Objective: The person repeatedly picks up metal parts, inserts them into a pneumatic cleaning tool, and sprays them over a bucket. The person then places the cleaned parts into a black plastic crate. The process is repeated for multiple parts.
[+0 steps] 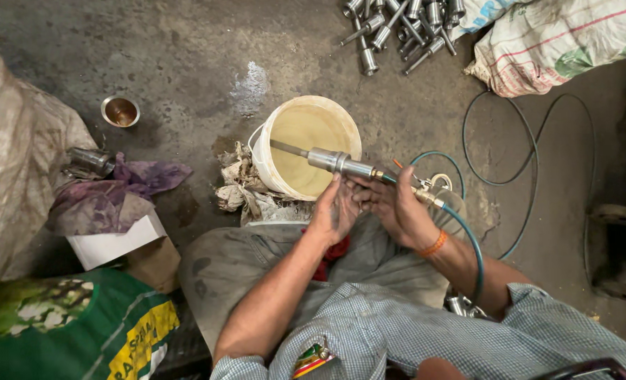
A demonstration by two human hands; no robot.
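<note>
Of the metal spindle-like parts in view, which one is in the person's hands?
The metal part held over the white bucket by both hands, left hand and right hand; the rest lie piled on the floor.

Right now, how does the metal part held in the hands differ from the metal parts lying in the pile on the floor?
The held metal part is lifted over the white bucket; the piled parts lie loose on the floor. The held part is joined to a hose fitting; the piled parts are not. Both are silvery, with a cylinder body and thin shaft.
</note>
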